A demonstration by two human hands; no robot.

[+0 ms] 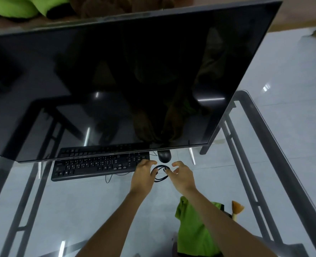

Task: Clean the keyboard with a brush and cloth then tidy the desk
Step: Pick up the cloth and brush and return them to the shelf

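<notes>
Lying at the far left of the glass desk (275,138), the black keyboard (97,166) is sitting flat, its far rows hidden under the overhanging dark monitor (116,80); a thin cable (108,178) is trailing off its near edge. Just right of the keyboard, the left hand (144,175) is curling its fingers around one side of a coiled black cable (160,173), while the right hand (181,175) is pinching the opposite side of the same loops between thumb and fingertips. Both hands are thus grasping the coil, held close above the glass, near the black mouse (164,156), which is sitting just beyond it, partly under the monitor's edge.

The coil is probably light, limp and springy, so it would likely loosen if released; holding it across the bundled loops, as both hands are doing, looks the safest grip. This is judged to belong to the tidying part of the task.

Further right and nearer, a green cloth (194,229) is lying soft and crumpled on the glass, partly covered by the right forearm. Just right of it a brush (236,209) with tan bristles is resting, bristles pointing far; its handle, mostly hidden, is the natural place to hold it.

No containers are showing in this view.
</notes>
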